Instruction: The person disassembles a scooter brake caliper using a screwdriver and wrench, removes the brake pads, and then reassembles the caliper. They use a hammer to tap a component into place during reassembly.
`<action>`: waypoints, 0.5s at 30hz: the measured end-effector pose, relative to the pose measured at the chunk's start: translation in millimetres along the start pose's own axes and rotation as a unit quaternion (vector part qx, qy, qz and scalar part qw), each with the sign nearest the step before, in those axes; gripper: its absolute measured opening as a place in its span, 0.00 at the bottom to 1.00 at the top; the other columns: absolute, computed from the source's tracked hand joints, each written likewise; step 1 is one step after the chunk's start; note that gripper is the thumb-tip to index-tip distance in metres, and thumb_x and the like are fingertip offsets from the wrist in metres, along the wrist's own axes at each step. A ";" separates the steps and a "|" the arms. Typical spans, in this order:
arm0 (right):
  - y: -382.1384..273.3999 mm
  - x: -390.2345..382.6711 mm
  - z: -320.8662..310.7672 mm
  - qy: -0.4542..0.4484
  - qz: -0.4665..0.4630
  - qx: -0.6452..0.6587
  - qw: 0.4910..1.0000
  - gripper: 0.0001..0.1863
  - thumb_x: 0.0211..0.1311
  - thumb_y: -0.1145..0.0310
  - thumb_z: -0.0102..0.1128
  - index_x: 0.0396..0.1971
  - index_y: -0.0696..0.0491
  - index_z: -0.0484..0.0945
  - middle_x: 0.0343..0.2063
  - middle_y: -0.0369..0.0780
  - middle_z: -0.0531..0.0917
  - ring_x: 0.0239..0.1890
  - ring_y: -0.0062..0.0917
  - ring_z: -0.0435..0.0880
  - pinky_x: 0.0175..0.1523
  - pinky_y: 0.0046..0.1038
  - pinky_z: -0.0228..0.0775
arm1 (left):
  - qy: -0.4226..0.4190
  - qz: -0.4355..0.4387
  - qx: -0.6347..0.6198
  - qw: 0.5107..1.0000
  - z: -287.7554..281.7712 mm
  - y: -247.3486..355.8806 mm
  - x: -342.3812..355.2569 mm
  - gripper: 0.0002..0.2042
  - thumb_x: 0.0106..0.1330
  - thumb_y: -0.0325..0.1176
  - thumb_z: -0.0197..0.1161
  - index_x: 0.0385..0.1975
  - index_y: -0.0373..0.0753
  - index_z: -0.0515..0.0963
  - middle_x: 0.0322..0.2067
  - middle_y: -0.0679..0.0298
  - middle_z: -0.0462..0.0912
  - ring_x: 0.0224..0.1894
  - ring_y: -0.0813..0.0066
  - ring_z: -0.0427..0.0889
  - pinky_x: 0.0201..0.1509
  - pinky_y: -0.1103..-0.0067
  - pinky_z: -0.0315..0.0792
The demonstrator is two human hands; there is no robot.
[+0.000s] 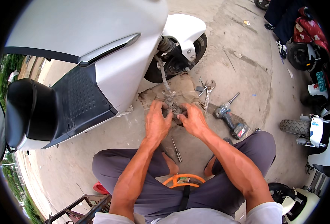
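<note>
Between my two hands is a dirty metal brake caliper point(176, 108), joined to a hose point(162, 72) that runs up toward the scooter's front wheel point(200, 47). My left hand point(157, 122) grips its left side with bent fingers. From the right, my right hand point(193, 120) closes on it with thumb and fingers. My fingers hide part of the caliper. Under it lies a worn brown sheet point(185, 86). An adjustable wrench point(209, 95) rests at the sheet's right edge.
A white scooter point(135, 48) fills the upper left. A cordless power driver point(230, 120) lies right of my hands, a screwdriver point(176, 149) nearer my feet. An orange stool point(168, 182) shows between my legs. Parked scooters point(316, 130) and a person's legs point(281, 22) are at the right.
</note>
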State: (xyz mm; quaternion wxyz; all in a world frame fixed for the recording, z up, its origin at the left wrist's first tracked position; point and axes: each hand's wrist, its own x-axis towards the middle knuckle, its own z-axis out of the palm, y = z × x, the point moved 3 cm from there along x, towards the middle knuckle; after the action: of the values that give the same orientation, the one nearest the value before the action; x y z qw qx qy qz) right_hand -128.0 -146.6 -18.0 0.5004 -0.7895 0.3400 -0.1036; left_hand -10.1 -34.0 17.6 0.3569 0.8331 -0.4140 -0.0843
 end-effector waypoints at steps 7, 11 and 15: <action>1.4 2.0 0.4 0.024 0.005 0.062 0.998 0.19 0.61 0.70 0.67 0.51 0.61 0.82 0.43 0.56 0.82 0.47 0.49 0.83 0.54 0.42 0.75 | -0.001 -0.146 -0.166 0.975 -1.0 -14.4 13.9 0.26 0.60 0.26 0.72 0.58 0.28 0.71 0.51 0.43 0.82 0.53 0.52 0.85 0.55 0.65 0.78; -3.3 2.9 -3.9 0.053 -0.004 0.017 0.998 0.18 0.61 0.68 0.67 0.49 0.61 0.83 0.46 0.55 0.83 0.46 0.48 0.85 0.55 0.41 0.75 | -0.040 -0.182 -0.173 0.967 -3.3 -11.9 21.1 0.29 0.59 0.26 0.73 0.60 0.26 0.72 0.54 0.41 0.82 0.51 0.55 0.87 0.54 0.66 0.80; -3.9 11.1 -6.4 0.051 0.052 0.038 0.997 0.14 0.62 0.68 0.66 0.44 0.60 0.86 0.41 0.56 0.86 0.45 0.49 0.86 0.53 0.41 0.76 | -0.041 -0.186 -0.154 0.969 -1.7 -9.4 25.4 0.28 0.58 0.27 0.74 0.58 0.26 0.74 0.51 0.41 0.83 0.49 0.55 0.88 0.53 0.67 0.79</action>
State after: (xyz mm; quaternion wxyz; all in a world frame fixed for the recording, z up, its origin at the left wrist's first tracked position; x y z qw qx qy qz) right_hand -121.2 -157.3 -13.5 0.5166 -0.7452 0.4011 -0.1301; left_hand 12.9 -48.4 16.5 0.4414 0.8265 -0.2479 -0.2464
